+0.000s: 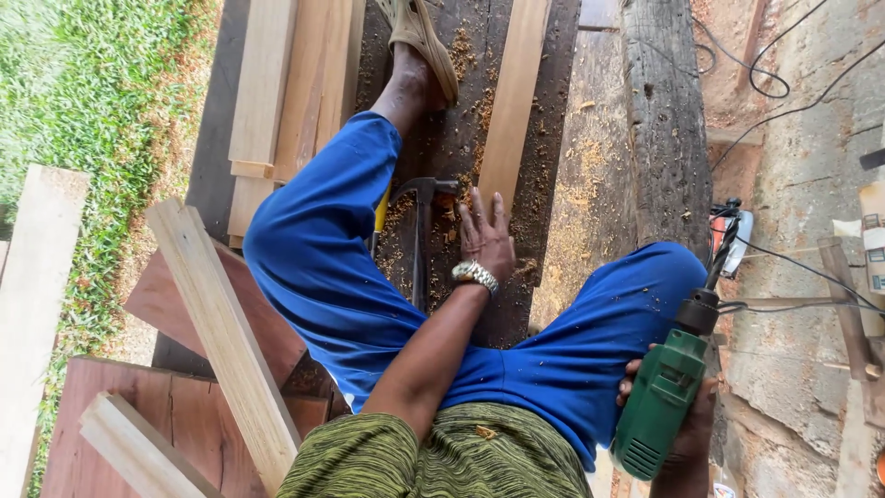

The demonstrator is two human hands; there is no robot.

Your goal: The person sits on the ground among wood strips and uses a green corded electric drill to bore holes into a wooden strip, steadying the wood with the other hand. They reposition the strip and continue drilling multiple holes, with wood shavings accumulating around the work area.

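Note:
I sit on dark wooden planks with my legs in blue trousers spread apart. My left hand, with a metal wristwatch, lies flat with fingers apart on the lower end of a light wooden strip between my legs. A claw hammer lies just left of that hand, and a yellow-handled tool shows beside my left knee. My right hand grips a green electric drill, its long twist bit pointing up and away past my right knee.
Light wooden boards are stacked at the upper left, and more strips lie over reddish boards at the lower left. Grass borders the left. A thick rough beam runs along the right, with black cables on bare ground. Sawdust covers the planks.

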